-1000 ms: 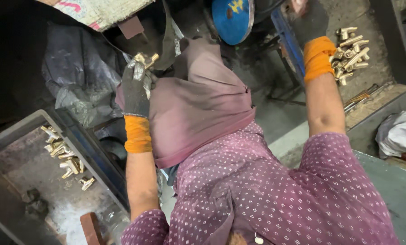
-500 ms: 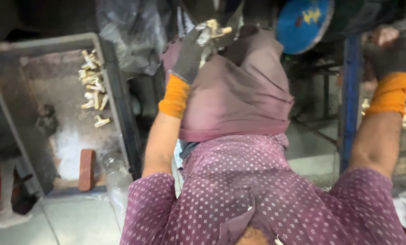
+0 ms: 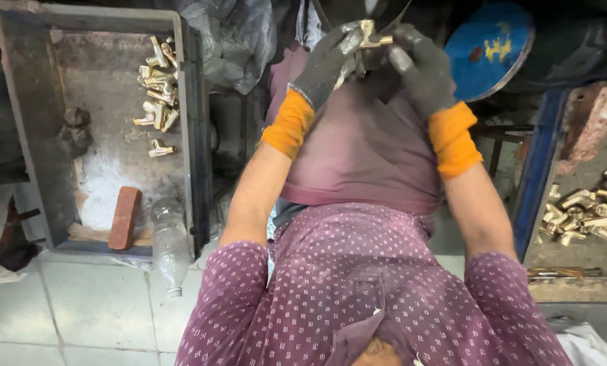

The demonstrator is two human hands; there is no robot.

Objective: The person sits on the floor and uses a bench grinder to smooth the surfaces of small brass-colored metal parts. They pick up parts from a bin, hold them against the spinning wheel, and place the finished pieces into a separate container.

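Both my hands wear dark gloves with orange cuffs and meet at the top centre, above my lap. My left hand [image 3: 325, 64] grips several brass fittings [image 3: 366, 35]. My right hand [image 3: 422, 68] closes on the same bunch from the right side, fingers wrapped over one fitting. A pink cloth [image 3: 368, 156] covers my lap below the hands.
A grey metal tray [image 3: 29, 135] at left holds a heap of brass fittings [image 3: 155, 85], a brick [image 3: 124, 218] and dark lumps. A clear plastic bottle [image 3: 170, 247] leans on its rim. Another tray [image 3: 541, 196] at right holds more brass fittings [image 3: 585, 213]. A blue disc [image 3: 497, 51] stands behind.
My right hand has swung in from the far right tray to join my left hand on the fittings. The view has shifted, showing more of the left tray.
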